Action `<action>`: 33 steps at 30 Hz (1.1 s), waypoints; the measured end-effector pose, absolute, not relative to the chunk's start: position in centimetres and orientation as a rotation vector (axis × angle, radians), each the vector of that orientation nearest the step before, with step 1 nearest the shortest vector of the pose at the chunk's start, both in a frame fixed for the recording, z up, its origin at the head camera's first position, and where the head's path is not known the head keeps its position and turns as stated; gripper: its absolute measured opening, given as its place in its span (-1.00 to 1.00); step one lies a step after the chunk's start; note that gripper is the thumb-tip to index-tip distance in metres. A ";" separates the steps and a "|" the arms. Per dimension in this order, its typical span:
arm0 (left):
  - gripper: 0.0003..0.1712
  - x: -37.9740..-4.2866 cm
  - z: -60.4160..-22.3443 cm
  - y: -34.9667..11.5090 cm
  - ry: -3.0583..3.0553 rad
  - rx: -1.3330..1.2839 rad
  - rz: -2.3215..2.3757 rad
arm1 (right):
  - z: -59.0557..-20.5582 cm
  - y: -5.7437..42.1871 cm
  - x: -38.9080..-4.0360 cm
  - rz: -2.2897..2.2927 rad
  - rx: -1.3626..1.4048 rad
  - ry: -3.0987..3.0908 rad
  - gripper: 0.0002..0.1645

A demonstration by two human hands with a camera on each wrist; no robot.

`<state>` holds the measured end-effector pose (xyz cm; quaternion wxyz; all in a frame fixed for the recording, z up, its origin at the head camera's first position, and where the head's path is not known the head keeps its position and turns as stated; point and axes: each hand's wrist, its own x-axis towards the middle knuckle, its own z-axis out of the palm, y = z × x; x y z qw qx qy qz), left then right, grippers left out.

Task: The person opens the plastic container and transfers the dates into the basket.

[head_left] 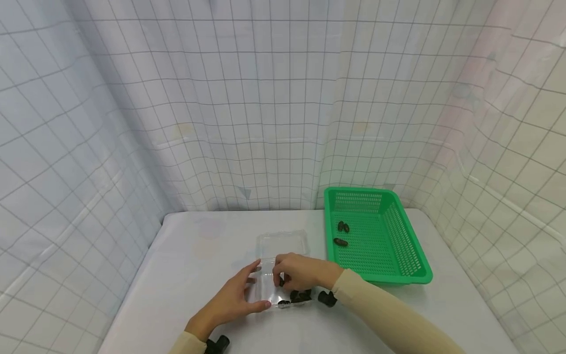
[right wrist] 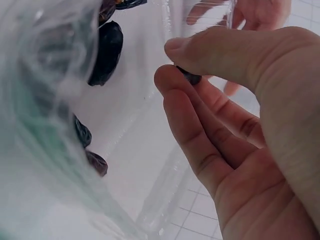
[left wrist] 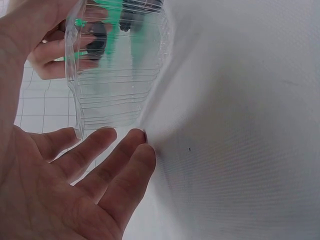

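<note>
A clear plastic clamshell box [head_left: 266, 281] lies on the table with its lid [head_left: 281, 243] folded back toward the far side. Several dark, wrinkled dates [head_left: 301, 295] are in its near right part. My right hand [head_left: 298, 272] is over the box and pinches one date [right wrist: 190, 77] between thumb and fingers; the fingers partly cover it. At the box's left side is my left hand [head_left: 234, 297], fingers spread and loosely bent. Its fingertips are right at the plastic edge in the left wrist view, and the thumb lies along the near edge.
A green slatted plastic basket [head_left: 330, 265] stands to the right, with 3 dates [head_left: 341, 242] on the left of its floor. White cloth covers the table [head_left: 199, 246]. Grid-patterned white curtains [head_left: 265, 108] enclose the back and both sides.
</note>
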<state>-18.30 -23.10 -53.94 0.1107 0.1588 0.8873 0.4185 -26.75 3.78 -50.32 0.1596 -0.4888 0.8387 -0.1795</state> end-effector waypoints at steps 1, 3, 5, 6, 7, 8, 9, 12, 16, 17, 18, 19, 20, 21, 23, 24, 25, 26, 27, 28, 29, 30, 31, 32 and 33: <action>0.38 -18.3 -54.0 -23.1 2.610 0.465 1.227 | -50.2 3.9 -26.7 -0.521 -1.398 2.396 -0.82; 0.39 -18.2 -54.1 -23.1 2.614 0.467 1.222 | -49.9 4.2 -26.6 -0.534 -1.404 2.397 -0.81; 0.40 -18.2 -54.2 -23.2 2.617 0.469 1.221 | -49.6 4.6 -26.5 -0.548 -1.416 2.398 -0.79; 0.40 -18.3 -54.2 -23.1 2.617 0.470 1.222 | -49.4 4.7 -26.5 -0.556 -1.420 2.399 -0.78; 0.40 -18.2 -54.2 -23.1 2.617 0.469 1.222 | -49.2 4.9 -26.4 -0.562 -1.426 2.402 -0.77; 0.40 -18.2 -54.2 -23.1 2.620 0.468 1.221 | -49.0 5.0 -26.4 -0.565 -1.433 2.404 -0.76; 0.41 -18.2 -54.2 -23.1 2.627 0.464 1.215 | -48.9 5.2 -26.4 -0.572 -1.438 2.404 -0.74; 0.41 -18.0 -54.0 -22.9 2.641 0.449 1.201 | -48.5 5.6 -26.2 -0.593 -1.455 2.410 -0.69; 0.40 -18.0 -53.9 -22.8 2.650 0.440 1.195 | -48.0 6.3 -26.0 -0.621 -1.501 2.428 -0.65; 0.39 -18.0 -53.8 -22.8 2.650 0.441 1.195 | -47.9 6.5 -25.9 -0.630 -1.511 2.433 -0.64; 0.39 -18.0 -53.8 -22.7 2.653 0.441 1.193 | -47.8 6.7 -25.9 -0.635 -1.519 2.438 -0.64; 0.40 -18.0 -53.9 -22.7 2.655 0.441 1.192 | -47.8 6.9 -25.8 -0.641 -1.524 2.440 -0.65; 0.40 -18.0 -53.9 -22.7 2.656 0.440 1.192 | -47.7 7.1 -25.7 -0.644 -1.523 2.443 -0.65; 0.40 -18.0 -53.9 -22.6 2.658 0.438 1.190 | -47.6 7.3 -25.7 -0.649 -1.522 2.445 -0.65; 0.41 -18.0 -53.9 -22.6 2.659 0.435 1.189 | -47.6 7.7 -25.6 -0.658 -1.519 2.453 -0.66; 0.41 -18.0 -53.9 -22.6 2.657 0.433 1.191 | -47.5 7.9 -25.6 -0.659 -1.517 2.457 -0.66; 0.41 -18.0 -53.9 -22.6 2.656 0.431 1.195 | -47.4 8.1 -25.5 -0.662 -1.513 2.460 -0.67; 0.41 -18.0 -53.9 -22.6 2.656 0.430 1.197 | -47.4 8.2 -25.5 -0.667 -1.510 2.462 -0.67; 0.41 -18.0 -53.9 -22.5 2.656 0.428 1.199 | -47.4 8.4 -25.5 -0.672 -1.514 2.463 -0.67; 0.41 -18.0 -54.0 -22.5 2.657 0.427 1.203 | -47.4 8.6 -25.5 -0.680 -1.512 2.460 -0.68; 0.40 -18.0 -54.0 -22.6 2.657 0.427 1.205 | -47.3 8.7 -25.5 -0.687 -1.510 2.458 -0.68; 0.40 -18.0 -54.0 -22.6 2.658 0.427 1.209 | -47.3 8.9 -25.5 -0.695 -1.509 2.454 -0.68; 0.40 -18.0 -54.0 -22.6 2.661 0.426 1.209 | -47.3 9.0 -25.5 -0.700 -1.511 2.453 -0.68; 0.40 -18.0 -54.0 -22.6 2.665 0.427 1.207 | -47.3 9.2 -25.6 -0.706 -1.513 2.453 -0.68; 0.40 -18.0 -54.1 -22.6 2.666 0.426 1.208 | -47.3 9.3 -25.6 -0.712 -1.515 2.452 -0.67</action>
